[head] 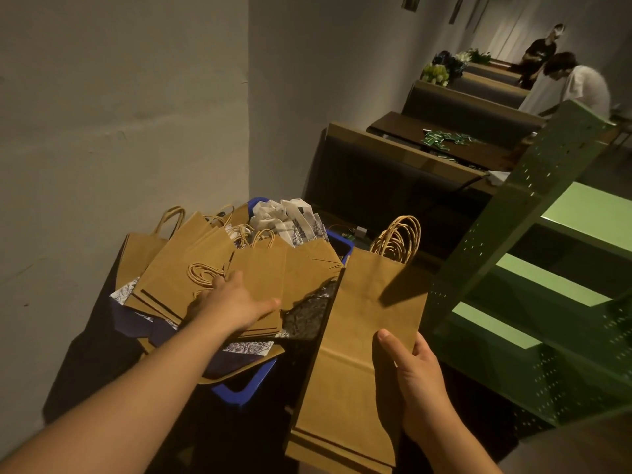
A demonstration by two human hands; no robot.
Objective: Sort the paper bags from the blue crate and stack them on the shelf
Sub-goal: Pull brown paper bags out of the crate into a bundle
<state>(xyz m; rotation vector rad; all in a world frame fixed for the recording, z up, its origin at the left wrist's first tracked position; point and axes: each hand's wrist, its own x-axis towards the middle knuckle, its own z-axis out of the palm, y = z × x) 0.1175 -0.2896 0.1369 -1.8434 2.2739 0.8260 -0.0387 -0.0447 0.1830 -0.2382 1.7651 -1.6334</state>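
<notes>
Right hand holds a flat stack of brown paper bags, thumb on top near the right edge, fingers underneath and out of sight, so it's clamped on the stack. Stack hangs in the air just right of the blue crate, left of the green shelf. Long axis runs near-to-far: folded bottoms toward the camera, twisted-cord handles pointing away and slightly up. Left hand reaches into the crate, fingers spread and fairly straight, resting on a loose brown bag in the heap; not gripping anything yet as far as I can tell. Crate pile is messy: brown bags fanned at mixed angles, white printed bags at the back. Handling guess: light, thin, creases easily, sheets slide over each other, so a one-edge pinch lets the stack fan out. Better to grip mid-length across the full thickness, or by the bunched handles.
</notes>
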